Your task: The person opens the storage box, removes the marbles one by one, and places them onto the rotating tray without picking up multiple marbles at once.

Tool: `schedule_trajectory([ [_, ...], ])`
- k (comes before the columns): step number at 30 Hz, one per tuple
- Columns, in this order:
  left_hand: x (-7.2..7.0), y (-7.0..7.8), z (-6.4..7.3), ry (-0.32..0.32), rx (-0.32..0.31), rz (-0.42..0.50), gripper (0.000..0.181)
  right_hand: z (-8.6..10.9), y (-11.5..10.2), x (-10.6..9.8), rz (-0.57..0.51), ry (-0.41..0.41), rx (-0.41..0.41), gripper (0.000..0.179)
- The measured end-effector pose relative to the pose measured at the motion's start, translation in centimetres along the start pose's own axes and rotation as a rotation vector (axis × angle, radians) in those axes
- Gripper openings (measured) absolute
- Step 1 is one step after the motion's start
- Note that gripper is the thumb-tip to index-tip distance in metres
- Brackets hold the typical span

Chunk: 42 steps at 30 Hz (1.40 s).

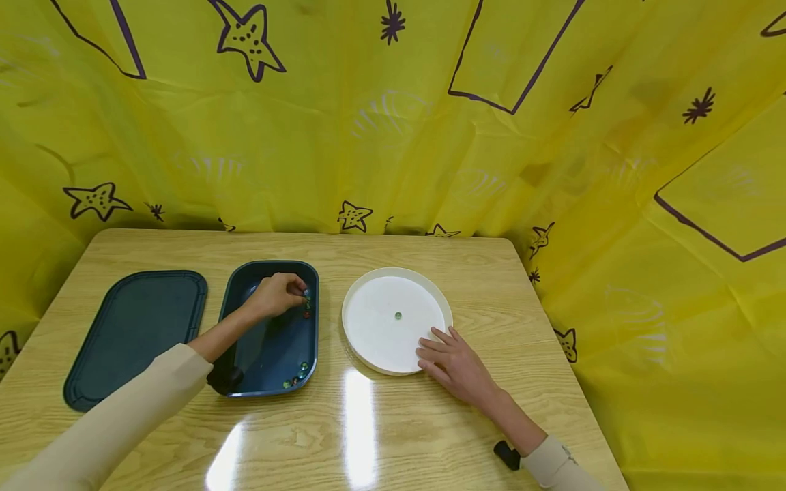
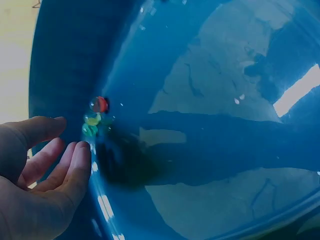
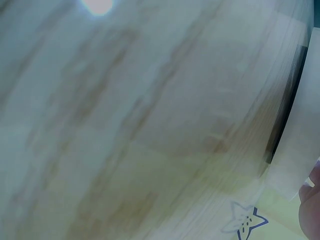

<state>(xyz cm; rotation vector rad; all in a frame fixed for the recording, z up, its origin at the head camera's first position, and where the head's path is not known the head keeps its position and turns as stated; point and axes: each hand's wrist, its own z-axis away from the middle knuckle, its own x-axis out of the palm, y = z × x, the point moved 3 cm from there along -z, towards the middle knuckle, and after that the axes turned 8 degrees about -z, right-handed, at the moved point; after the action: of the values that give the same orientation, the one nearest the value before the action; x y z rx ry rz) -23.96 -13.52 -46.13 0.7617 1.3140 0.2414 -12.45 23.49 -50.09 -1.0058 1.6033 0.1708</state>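
Note:
My left hand (image 1: 278, 296) reaches into a dark blue rectangular bin (image 1: 260, 361), at its right wall. In the left wrist view its thumb and fingers are parted with nothing between them, close by a small cluster of glass marbles (image 2: 91, 122), green and red. More marbles (image 1: 303, 368) lie in the bin's near right corner. To the right sits a round white tray (image 1: 374, 327) with a single green marble (image 1: 398, 316) near its middle. My right hand (image 1: 457, 366) rests extended fingers on the tray's near right rim; only a bit of it shows in the right wrist view.
A dark flat lid (image 1: 141, 327) with rounded corners lies left of the bin. The wooden table (image 1: 491, 307) meets a yellow curtain (image 1: 393, 136) at the back and right. A small black object (image 1: 506, 455) is beside the right wrist.

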Motion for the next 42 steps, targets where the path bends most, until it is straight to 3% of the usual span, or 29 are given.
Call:
schedule_trajectory([
  [26,0.9,-1.1,-1.4,0.011,0.061,-0.071,0.012,-0.2,-0.1,-0.2,0.002,0.000,0.003,0.027],
  [42,0.8,-0.8,-1.6,-0.034,0.022,-0.096,0.015,-0.1,0.0,-0.1,0.002,-0.009,0.014,0.027],
])
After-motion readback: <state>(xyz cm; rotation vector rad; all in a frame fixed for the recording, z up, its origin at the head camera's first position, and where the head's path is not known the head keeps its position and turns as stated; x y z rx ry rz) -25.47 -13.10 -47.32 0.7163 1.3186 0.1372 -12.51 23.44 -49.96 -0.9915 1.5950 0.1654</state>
